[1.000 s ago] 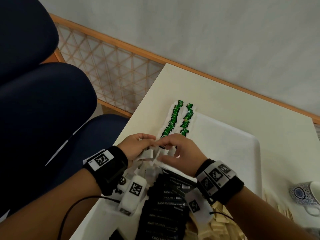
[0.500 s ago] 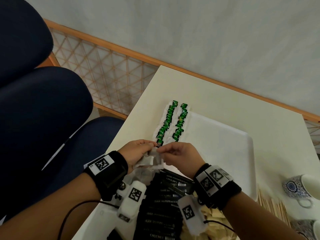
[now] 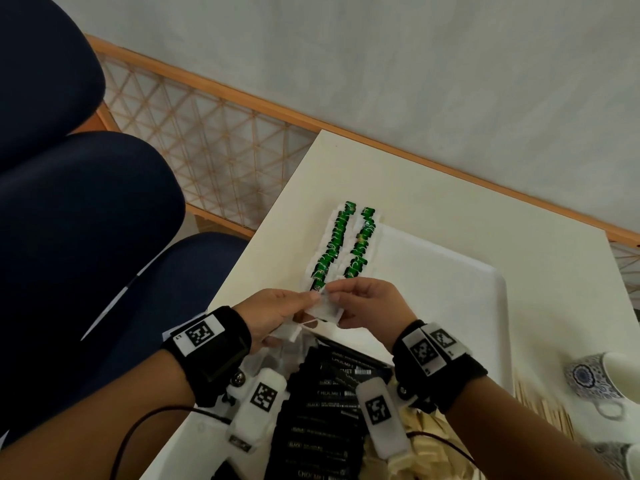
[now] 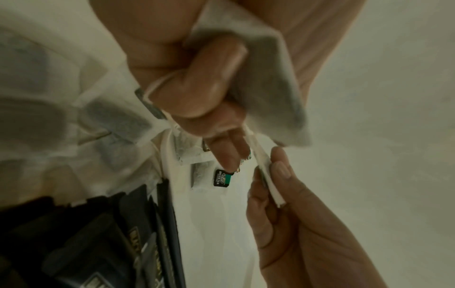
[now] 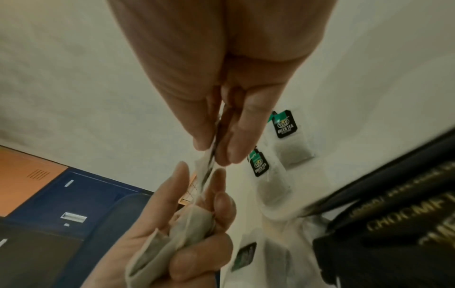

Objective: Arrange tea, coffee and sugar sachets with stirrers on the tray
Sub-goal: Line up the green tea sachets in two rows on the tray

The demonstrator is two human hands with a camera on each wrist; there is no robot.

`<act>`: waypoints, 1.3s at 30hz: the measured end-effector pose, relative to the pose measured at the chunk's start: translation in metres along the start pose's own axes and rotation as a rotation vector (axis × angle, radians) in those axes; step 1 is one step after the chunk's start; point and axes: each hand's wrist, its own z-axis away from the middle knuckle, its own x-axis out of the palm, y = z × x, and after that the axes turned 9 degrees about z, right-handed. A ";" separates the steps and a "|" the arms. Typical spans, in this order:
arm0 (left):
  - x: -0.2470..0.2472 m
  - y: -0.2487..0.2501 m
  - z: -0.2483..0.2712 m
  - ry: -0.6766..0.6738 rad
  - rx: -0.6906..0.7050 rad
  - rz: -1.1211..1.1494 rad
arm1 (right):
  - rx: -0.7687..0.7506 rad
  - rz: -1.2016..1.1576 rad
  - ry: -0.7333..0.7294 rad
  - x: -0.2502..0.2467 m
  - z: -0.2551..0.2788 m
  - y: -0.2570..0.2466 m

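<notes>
A white tea bag (image 3: 323, 310) hangs in the air between both hands, just above the near end of the white tray (image 3: 450, 289). The right hand (image 3: 369, 311) pinches its upper edge between thumb and fingertips (image 5: 236, 152). The left hand (image 3: 273, 315) holds the same bag with thumb and forefinger, while its other fingers curl round several more tea bags (image 5: 157, 243) bunched in the palm. Beyond the hands, two neat rows of green-tagged tea bags (image 3: 341, 247) lie along the tray's left edge. Nearer the person, black sachets (image 3: 332, 403) are stacked in an overlapping row. The tray sits on a cream counter (image 3: 433, 202). Wooden stirrers (image 3: 540, 407) and a patterned blue-and-white cup (image 3: 595, 379) lie to the right. Dark blue chairs (image 3: 79, 216) stand at the left.
</notes>
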 end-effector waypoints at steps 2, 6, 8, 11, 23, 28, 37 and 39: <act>0.003 0.001 0.000 -0.001 -0.015 -0.040 | 0.000 0.002 -0.031 0.001 0.001 0.000; 0.005 0.002 -0.003 0.023 -0.059 -0.004 | -0.201 0.447 0.061 -0.002 0.006 0.007; 0.006 0.003 -0.004 0.037 -0.083 0.065 | -0.362 0.699 0.071 -0.002 0.009 0.011; 0.007 0.002 -0.003 0.016 -0.087 0.043 | -0.505 0.828 0.105 0.003 0.013 0.008; -0.020 0.003 0.001 0.066 -0.063 0.251 | -0.204 0.889 0.085 -0.018 -0.007 0.014; -0.035 0.010 0.001 0.154 -0.017 0.314 | -0.140 0.792 0.044 -0.013 -0.013 0.022; -0.030 0.011 0.000 0.145 -0.028 0.307 | -0.188 0.846 0.194 -0.019 -0.027 0.022; -0.028 0.010 -0.001 0.143 -0.031 0.305 | -0.278 0.848 0.143 -0.016 -0.019 0.020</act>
